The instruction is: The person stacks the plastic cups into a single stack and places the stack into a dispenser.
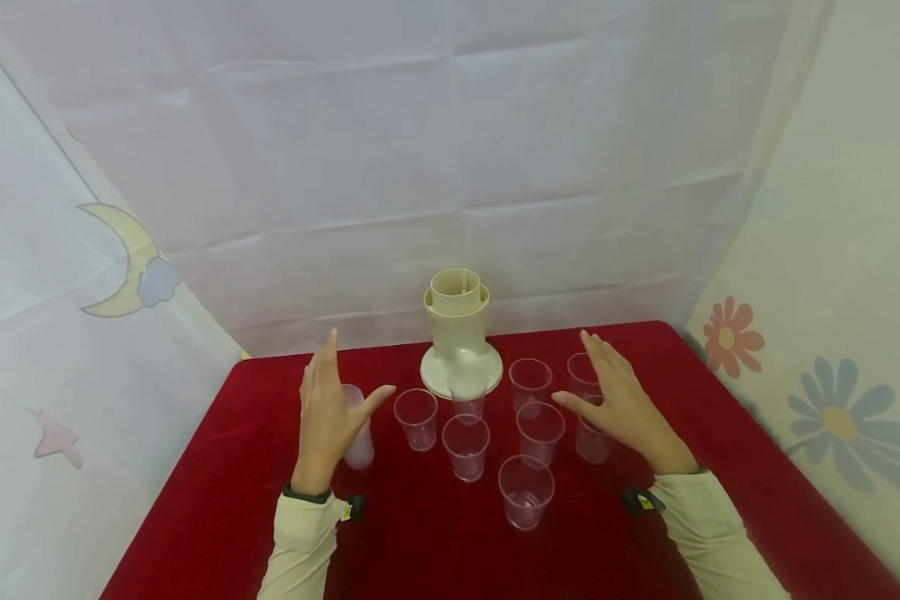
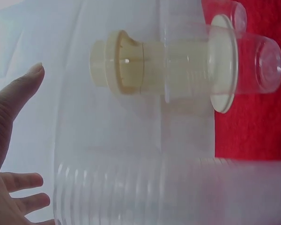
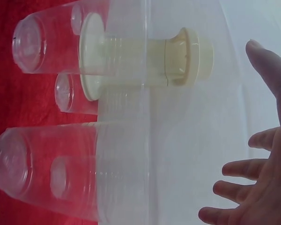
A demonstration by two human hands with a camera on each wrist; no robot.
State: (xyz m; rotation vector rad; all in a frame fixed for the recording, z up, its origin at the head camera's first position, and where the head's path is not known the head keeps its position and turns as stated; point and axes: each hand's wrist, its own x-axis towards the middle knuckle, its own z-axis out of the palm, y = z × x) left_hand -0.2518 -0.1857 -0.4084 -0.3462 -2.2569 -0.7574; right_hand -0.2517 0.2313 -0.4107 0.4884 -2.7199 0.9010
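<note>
My left hand is raised with fingers straight and thumb spread, holding nothing. Close beside it stands a stack of nested clear plastic cups, partly hidden by the hand in the head view. My right hand is likewise raised with spread fingers and holds nothing, overlapping two clear cups at the right. Between the hands several single clear plastic cups stand upright, among them a front cup and a middle cup. Behind them is a cream cylindrical holder with a round base and an inner tube.
A red cloth covers the table. A white creased sheet hangs right behind it. Side panels carry a printed moon on the left and flowers on the right.
</note>
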